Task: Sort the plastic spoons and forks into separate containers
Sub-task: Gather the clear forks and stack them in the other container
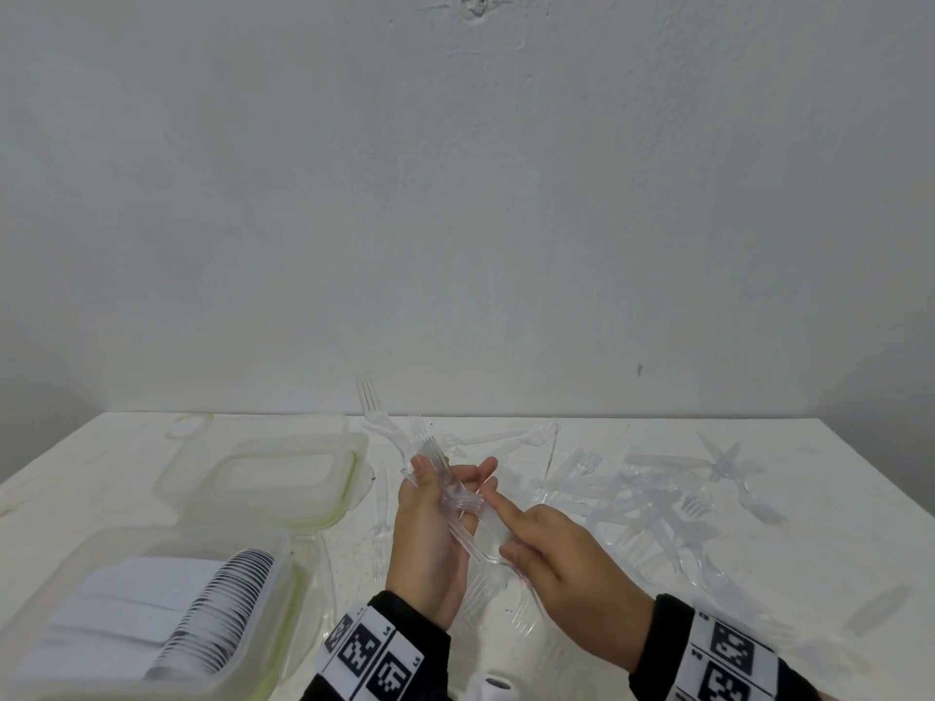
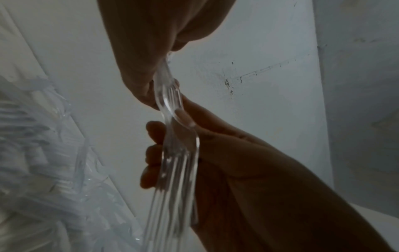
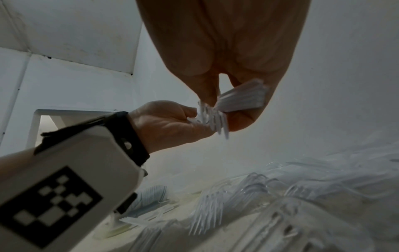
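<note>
A: Item held: bundle of clear plastic forks, gripped in the curled left hand, tines away from the body. Right hand?

B: Handle ends are pinched by it.

A: Destinations?

B: Empty container at left; nearer container of spoons is stacked full.

A: Handling advice?

B: Handles should be squared before the bundle is lowered; loose forks remain on the table.

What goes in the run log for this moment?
left hand: holds fork stack | right hand: pinches same stack | near container: spoons | far container: looks empty
</note>
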A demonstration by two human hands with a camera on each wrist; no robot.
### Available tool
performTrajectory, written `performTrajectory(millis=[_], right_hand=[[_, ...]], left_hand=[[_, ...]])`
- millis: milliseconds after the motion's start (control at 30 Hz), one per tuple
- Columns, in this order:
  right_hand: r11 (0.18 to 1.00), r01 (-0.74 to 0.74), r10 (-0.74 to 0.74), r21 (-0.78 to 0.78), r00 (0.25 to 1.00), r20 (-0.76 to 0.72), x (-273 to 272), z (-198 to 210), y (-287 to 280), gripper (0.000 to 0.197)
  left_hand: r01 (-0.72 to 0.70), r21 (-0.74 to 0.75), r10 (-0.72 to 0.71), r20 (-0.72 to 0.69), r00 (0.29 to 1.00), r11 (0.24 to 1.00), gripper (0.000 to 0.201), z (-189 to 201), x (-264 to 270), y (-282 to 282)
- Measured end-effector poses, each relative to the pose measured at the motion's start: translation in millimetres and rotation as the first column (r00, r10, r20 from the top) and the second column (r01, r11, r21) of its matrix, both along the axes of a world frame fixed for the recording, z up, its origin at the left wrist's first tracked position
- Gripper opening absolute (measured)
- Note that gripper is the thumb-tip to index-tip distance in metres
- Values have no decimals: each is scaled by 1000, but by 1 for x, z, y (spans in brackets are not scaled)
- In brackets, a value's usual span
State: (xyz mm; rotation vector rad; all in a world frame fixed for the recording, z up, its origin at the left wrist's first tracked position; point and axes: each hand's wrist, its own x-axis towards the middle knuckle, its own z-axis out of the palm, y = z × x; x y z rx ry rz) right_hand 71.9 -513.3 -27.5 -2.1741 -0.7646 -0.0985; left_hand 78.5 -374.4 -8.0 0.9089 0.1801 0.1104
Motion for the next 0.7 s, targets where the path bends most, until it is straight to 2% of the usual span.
performTrajectory(millis=[167, 400, 467, 567, 700], right_hand=[[996, -14, 17, 86, 999, -35, 1, -3, 3, 52], [999, -9, 12, 50, 998, -54, -2, -3, 6, 57], [998, 20, -17, 53, 998, -55, -2, -3, 6, 55], [996, 67, -64, 55, 996, -66, -1, -4, 5, 57], [990, 137, -134, 29, 988, -80, -3, 1, -2, 57]], left_hand=[[30, 43, -30, -12, 999, 999, 59, 2, -5, -4], [-1, 20, 1, 3, 1000, 1000, 68, 1, -8, -7], [-23, -28, 23, 5, 1000, 999, 59, 1, -7, -8], [-60, -82, 60, 0, 998, 995, 34, 2, -5, -10], [-107, -95, 103, -54, 993, 990, 25, 2, -1, -5]])
